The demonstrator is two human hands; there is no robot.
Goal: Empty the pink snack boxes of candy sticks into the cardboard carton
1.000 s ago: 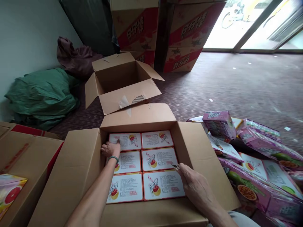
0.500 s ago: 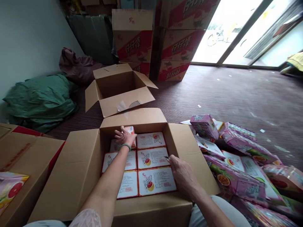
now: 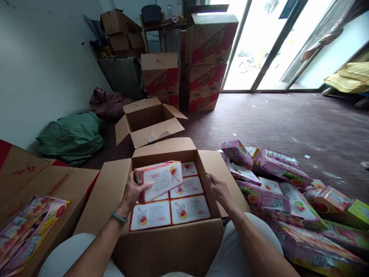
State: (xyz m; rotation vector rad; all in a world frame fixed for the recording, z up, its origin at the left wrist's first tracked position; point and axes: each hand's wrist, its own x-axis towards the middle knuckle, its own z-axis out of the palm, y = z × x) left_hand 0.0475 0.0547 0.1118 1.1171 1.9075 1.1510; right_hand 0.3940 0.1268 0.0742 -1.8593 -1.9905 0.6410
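An open cardboard carton (image 3: 105,192) stands in front of me, filled with flat white-and-red product boxes (image 3: 188,209) laid in rows. My left hand (image 3: 130,193) grips one such white-and-red box (image 3: 160,179) by its left end and holds it tilted above the back-left rows. A green bead bracelet circles that wrist. My right hand (image 3: 218,189) rests at the carton's right inner wall with fingers curled; a small dark tip shows at the fingertips, too small to name.
An empty open carton (image 3: 150,119) sits just behind. Stacked red-printed cartons (image 3: 206,57) stand further back. A pile of pink packs (image 3: 273,181) lies at my right, a closed carton (image 3: 43,184) bearing colourful packs (image 3: 29,227) at my left, and a green bag (image 3: 72,136) by the wall.
My left hand reached to the back-left box, pulled it out and lifted it above the carton. My right hand shifted toward the right wall. My head tilted up.
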